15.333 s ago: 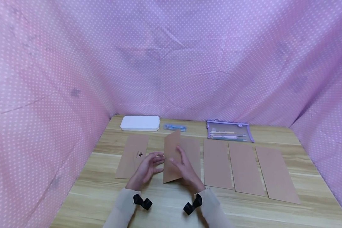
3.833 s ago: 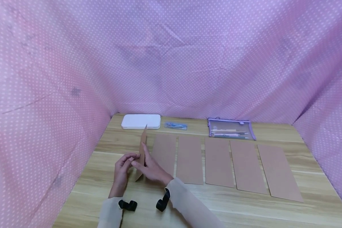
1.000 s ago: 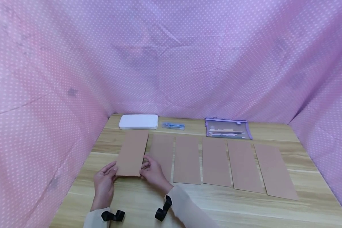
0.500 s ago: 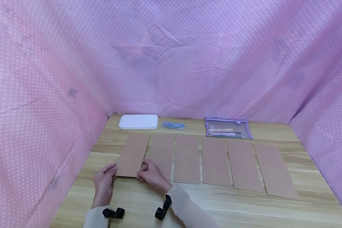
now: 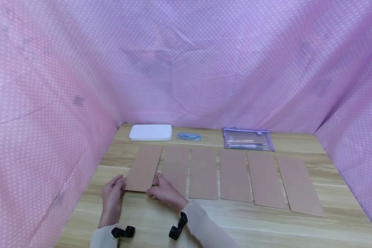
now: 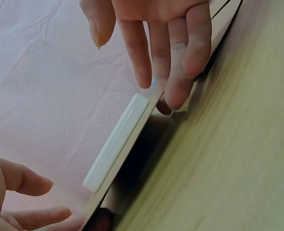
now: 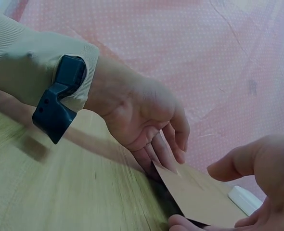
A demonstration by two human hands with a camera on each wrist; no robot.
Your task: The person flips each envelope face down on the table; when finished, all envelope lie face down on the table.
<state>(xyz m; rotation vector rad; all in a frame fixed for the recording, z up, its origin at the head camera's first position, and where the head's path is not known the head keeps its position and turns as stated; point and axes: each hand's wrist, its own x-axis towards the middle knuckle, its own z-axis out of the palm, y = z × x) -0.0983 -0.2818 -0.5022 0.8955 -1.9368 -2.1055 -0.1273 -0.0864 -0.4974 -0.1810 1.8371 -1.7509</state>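
Observation:
At the left end of a row, a plain brown paper envelope [image 5: 143,168] lies between my hands, its near edge slightly off the table in the left wrist view. My left hand [image 5: 112,198] touches its near left corner. In that wrist view the left thumb [image 6: 29,182] stays away from the paper. My right hand [image 5: 165,191] is at the near right corner, some fingers [image 6: 179,89] against the edge and the thumb [image 7: 231,163] raised clear in the right wrist view. Fingertips under the paper are partly hidden.
Several more brown envelopes [image 5: 204,174] form a row to the right. Along the back of the wooden table [image 5: 235,224] stand a white case [image 5: 151,132], a small blue packet [image 5: 188,136] and a purple mesh pouch [image 5: 249,139] with pencils. Pink dotted cloth [image 5: 186,69] hangs behind.
Earlier the leftmost envelope showed a black crown print; it was lifted, turned, and now shows its plain side. In the last second it has come down lower, and my right hand has slid slightly nearer.

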